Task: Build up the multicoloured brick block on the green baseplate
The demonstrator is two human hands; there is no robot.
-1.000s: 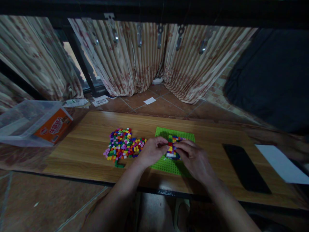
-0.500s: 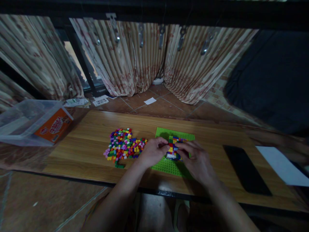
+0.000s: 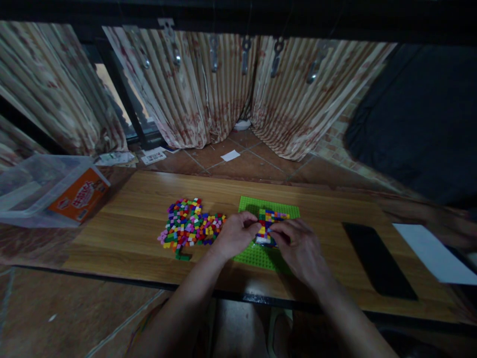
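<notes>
Flanking the build, left hand curls at its left side, right hand at its right, about equally near, just apart! It's on the green baseplate, long axis partly hidden; whether either pinches anything, I can't tell.

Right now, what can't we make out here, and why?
Head view:
Green plate: partly hidden by left hand and right hand.
Built bricks: partly behind the right hand; whether either hand pinches one is too small to tell.
Tub: cut off by left edge.
Label: small print blurred.
White sheet: cut off by right edge.
</notes>
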